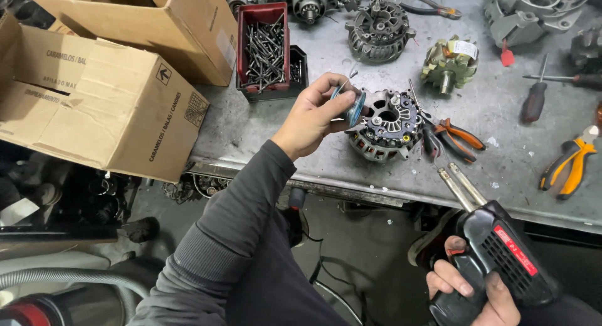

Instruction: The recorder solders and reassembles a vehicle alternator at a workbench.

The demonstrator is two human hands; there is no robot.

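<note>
The left hand (313, 116) was raised over the front edge of the grey metal workbench (501, 150), its fingers pinched round a small blue-rimmed spool of silvery solder wire (352, 106) held on edge. Just beside the spool, at its three o'clock, a grey cast-metal alternator housing with a black centre (389, 125) lay on the bench, the spool close to or touching its rim. The right hand (467, 288), low at five o'clock and off the bench, was wrapped round the grip of a black pistol-shaped soldering gun (495, 251) bearing a narrow red label along its body; its two metal prongs pointed up toward eleven o'clock, ending near the bench edge below the housing. At the housing's three o'clock lay orange-and-black handled pliers (454, 140), and farther right yellow-and-black handled pliers (570, 166). At twelve o'clock from the left hand stood a red plastic bin full of long dark screws (263, 41) set in a black tray. At nine o'clock a brown cardboard box (119, 106) overhung the bench corner, with dark lettering on its sides and a small arrow symbol near its upper edge; a second open cardboard box (169, 25) with a pale rectangular sticker sat behind it.
</note>
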